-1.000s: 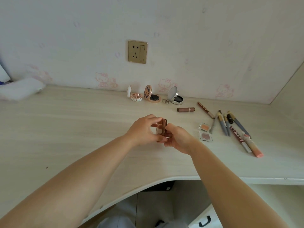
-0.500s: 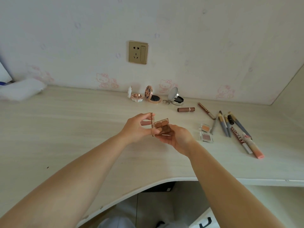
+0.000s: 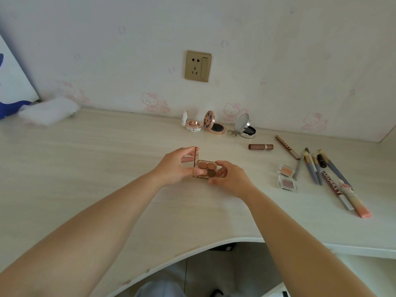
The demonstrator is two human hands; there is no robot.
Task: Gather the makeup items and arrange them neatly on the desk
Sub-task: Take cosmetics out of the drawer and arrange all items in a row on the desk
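Both hands hold a small brown eyeshadow palette (image 3: 206,168) over the middle of the desk (image 3: 85,168). Its clear lid stands upright, pinched by my left hand (image 3: 177,167). My right hand (image 3: 230,175) grips the base, where several brown pans show. At the back stand three open round compacts (image 3: 214,125). A brown lipstick (image 3: 260,146) lies to their right. Two small clear eyeshadow pots (image 3: 286,177) and a row of pencils and tubes (image 3: 327,170) lie further right.
A gold wall socket (image 3: 198,66) sits above the compacts. A white cloth (image 3: 48,111) lies at the desk's far left beside a blue and white object (image 3: 10,103). The desk's curved front edge (image 3: 171,257) runs below my forearms.
The palette was held nearly shut on edge; its lid has swung open and now stands upright at the left, the base lying flat with its pans showing. The hands have dropped slightly.
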